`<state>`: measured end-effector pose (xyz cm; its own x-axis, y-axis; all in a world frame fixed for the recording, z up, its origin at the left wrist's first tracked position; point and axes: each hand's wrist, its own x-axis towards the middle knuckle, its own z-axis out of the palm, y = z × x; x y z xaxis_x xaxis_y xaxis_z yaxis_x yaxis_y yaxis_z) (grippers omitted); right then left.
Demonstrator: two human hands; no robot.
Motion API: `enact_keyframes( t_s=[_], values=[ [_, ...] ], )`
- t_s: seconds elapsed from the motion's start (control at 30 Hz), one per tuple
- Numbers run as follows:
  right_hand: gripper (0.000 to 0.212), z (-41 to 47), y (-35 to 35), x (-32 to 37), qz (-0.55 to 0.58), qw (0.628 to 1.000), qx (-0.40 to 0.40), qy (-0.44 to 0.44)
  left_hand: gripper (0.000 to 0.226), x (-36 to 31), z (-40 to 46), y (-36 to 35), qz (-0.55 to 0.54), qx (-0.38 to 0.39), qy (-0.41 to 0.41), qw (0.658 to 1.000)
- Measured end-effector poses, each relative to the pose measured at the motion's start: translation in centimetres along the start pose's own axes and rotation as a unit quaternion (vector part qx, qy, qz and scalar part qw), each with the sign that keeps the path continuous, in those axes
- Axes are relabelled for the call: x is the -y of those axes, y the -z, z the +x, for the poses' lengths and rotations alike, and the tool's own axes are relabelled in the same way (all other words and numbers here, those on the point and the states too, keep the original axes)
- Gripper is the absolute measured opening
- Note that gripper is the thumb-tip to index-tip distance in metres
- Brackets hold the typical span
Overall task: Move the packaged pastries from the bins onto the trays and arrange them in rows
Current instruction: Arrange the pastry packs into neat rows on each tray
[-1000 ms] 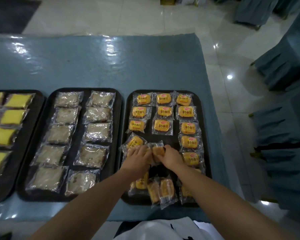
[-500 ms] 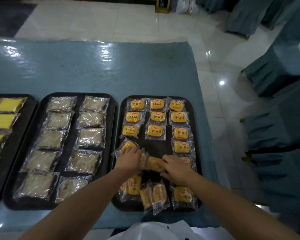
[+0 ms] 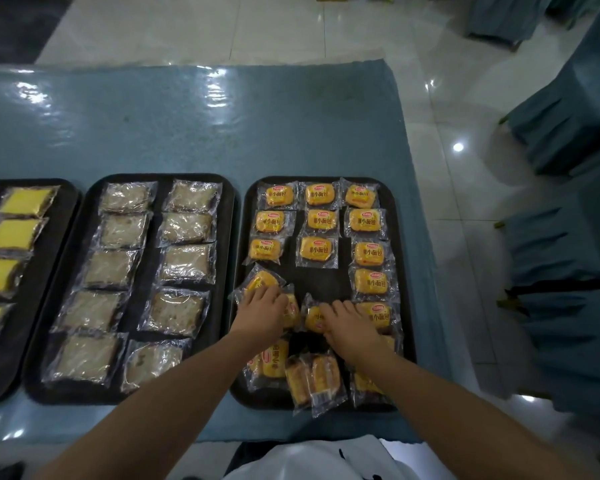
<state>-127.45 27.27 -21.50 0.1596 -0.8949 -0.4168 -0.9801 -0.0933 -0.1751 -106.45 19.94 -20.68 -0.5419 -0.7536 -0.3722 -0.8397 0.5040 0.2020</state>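
Our left hand (image 3: 262, 311) presses flat on one bun pack (image 3: 260, 281), our right hand (image 3: 349, 329) fingers another (image 3: 314, 318), and we risk nudging the loose packs (image 3: 312, 379) just behind them off the tray (image 3: 246, 209).

A table (image 3: 187, 126) under a glossy blue-green cover carries three black trays side by side along its near edge: the middle tray (image 3: 227, 271), a right tray (image 3: 405, 306) beside it, a left tray (image 3: 63, 237) (partly out of view).

- Bare patch on the black rectangular tray (image 3: 408, 327) at its centre, hemmed by clear-wrapped orange pastries (image 3: 318, 250).
- Far half of the blue-covered table (image 3: 194, 126) lies open.
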Motion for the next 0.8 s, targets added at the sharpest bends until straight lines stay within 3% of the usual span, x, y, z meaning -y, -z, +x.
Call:
enact_keyframes(
  t_s=[0.1,0.2,0.27,0.37,0.5,0.57,0.67,0.8],
  values=[
    [0.051,1.1,0.7,0.4,0.098,0.992,-0.03,-0.08,0.058,0.4,-0.2,-0.5,0.013,0.008,0.001,1.0],
    [0.039,2.1,2.1,0.8,0.238,0.953,-0.044,-0.181,0.061,0.7,-0.4,-0.7,0.012,-0.001,-0.001,1.0],
    [0.028,2.6,2.6,0.9,0.273,0.941,-0.05,-0.192,0.061,0.7,-0.6,-0.7,0.014,0.001,0.001,1.0],
    [0.018,2.4,2.9,1.0,0.222,0.967,-0.052,-0.118,0.061,0.7,-0.8,-0.7,0.014,0.0,0.001,1.0],
    [0.077,2.3,2.6,-0.2,0.001,0.999,0.022,0.036,0.055,0.7,-1.3,-0.1,0.011,-0.012,-0.009,1.0],
    [0.085,2.5,2.3,-0.6,-0.071,0.994,0.058,0.056,0.054,0.7,-1.5,0.0,0.012,-0.014,-0.012,1.0],
    [0.075,3.2,1.7,-0.6,-0.106,0.992,0.03,0.063,0.054,0.9,-1.6,0.0,0.009,-0.016,-0.011,1.0],
    [0.053,5.1,2.3,-0.3,-0.059,0.998,-0.015,0.007,0.053,1.1,-2.1,-0.4,-0.026,-0.026,0.028,0.999]
  ],
)
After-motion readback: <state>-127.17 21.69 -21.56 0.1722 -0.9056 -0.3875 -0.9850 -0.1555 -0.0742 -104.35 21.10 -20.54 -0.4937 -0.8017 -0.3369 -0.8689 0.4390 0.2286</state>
